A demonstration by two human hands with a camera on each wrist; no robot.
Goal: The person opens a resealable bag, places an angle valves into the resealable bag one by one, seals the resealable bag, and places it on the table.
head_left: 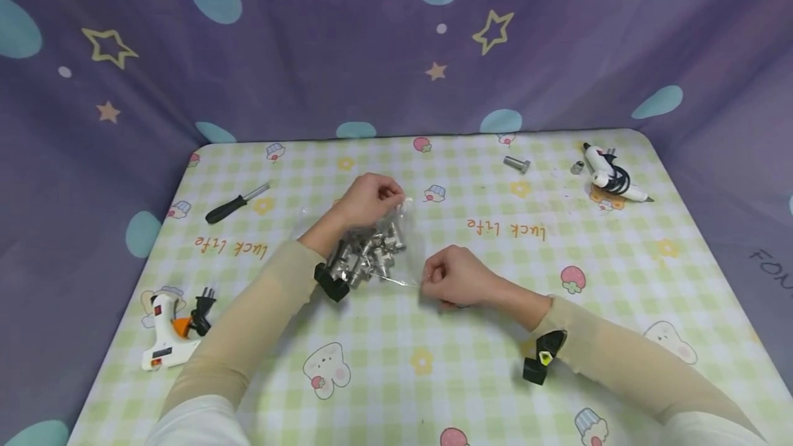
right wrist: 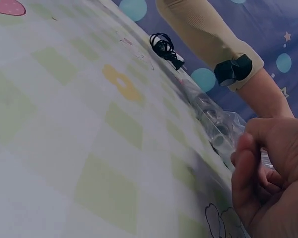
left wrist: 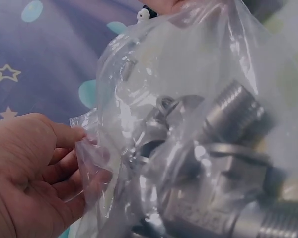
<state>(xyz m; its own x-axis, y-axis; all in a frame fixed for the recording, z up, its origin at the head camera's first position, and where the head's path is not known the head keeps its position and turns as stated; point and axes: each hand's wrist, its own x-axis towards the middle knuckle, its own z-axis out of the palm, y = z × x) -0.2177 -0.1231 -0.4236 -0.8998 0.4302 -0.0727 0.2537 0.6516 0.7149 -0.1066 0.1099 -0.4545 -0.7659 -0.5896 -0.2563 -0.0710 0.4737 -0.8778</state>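
A clear plastic bag [head_left: 409,250] full of silvery threaded metal fittings [head_left: 372,253] lies on the table between both hands. At the bag's far corner, the thumb and fingers of my left hand [head_left: 370,202] pinch its edge. My right hand [head_left: 458,275] pinches the near right corner, fingers curled in. Up close in the left wrist view, the bag [left wrist: 188,54] stretches between the hands over the fittings [left wrist: 223,183], which show threaded ends and stamped letters. From the right wrist, the bag [right wrist: 213,121] appears beyond my right hand [right wrist: 275,173], partly hidden by it.
A black-handled screwdriver [head_left: 229,209] lies at the far left, and a white glue gun [head_left: 167,339] with orange trigger sits near left. Towards the back right are a bolt [head_left: 517,164], a small metal fitting [head_left: 577,168] and a white soldering-iron-like tool [head_left: 613,174] with coiled black cord.
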